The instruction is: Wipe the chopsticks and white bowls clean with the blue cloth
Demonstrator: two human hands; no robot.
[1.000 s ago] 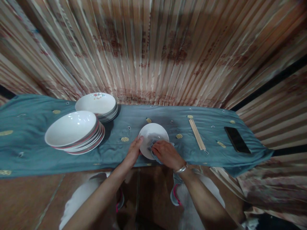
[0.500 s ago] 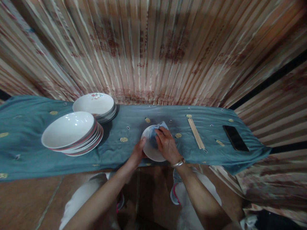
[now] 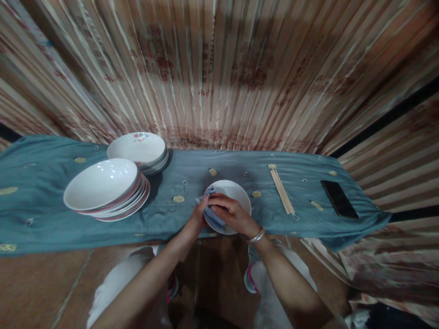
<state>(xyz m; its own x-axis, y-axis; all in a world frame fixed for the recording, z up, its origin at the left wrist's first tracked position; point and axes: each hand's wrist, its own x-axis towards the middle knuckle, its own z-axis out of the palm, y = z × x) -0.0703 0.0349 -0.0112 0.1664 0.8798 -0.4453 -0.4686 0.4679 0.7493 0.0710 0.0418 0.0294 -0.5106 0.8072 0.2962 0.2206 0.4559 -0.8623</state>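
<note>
A white bowl is near the front edge of the cloth-covered table, between my hands. My left hand grips its left side, thumb at the rim, with the other fingers hidden underneath. Inside the bowl, my right hand presses a light blue cloth against the left inner wall, its fingers bent over the fabric. Part of the cloth sticks up over the rim by my left thumb. A silver bracelet circles my right wrist.
Two stacks stand at the left: large white bowls in front and flower-patterned dishes behind. Several chopsticks lie right of the bowl, with a black phone farther right. A pleated curtain hangs behind the table.
My right hand has moved the cloth from the far side of the bowl to its left, near side. The left hand keeps its hold on the bowl.
</note>
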